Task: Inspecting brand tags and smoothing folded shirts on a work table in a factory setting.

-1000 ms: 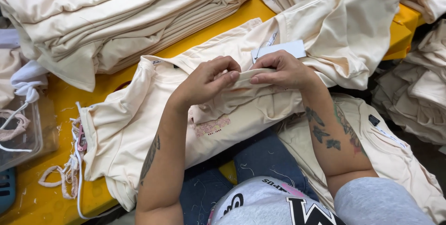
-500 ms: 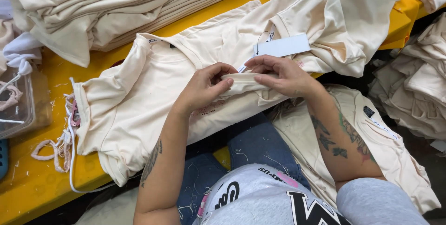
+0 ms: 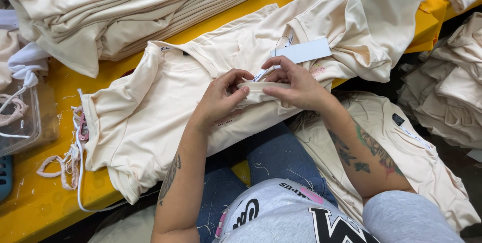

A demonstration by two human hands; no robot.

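Observation:
A cream T-shirt [image 3: 150, 117] lies spread across the yellow table [image 3: 35, 208] in front of me. My left hand [image 3: 221, 97] and my right hand [image 3: 296, 85] meet at a folded edge of this shirt [image 3: 256, 86], both pinching the fabric between thumb and fingers. A white paper tag [image 3: 307, 50] on a thin string sits just above my right hand.
A tall stack of folded cream shirts [image 3: 130, 12] fills the back left. More cream garments hang over my right knee [image 3: 396, 147] and pile up at the right [image 3: 452, 97]. A clear plastic box [image 3: 20, 117] and loose cords [image 3: 70, 157] lie at the table's left edge.
The shirt and both hands have stayed together at the folded edge; the view has shifted slightly, and the fingers have worked a little along the fabric.

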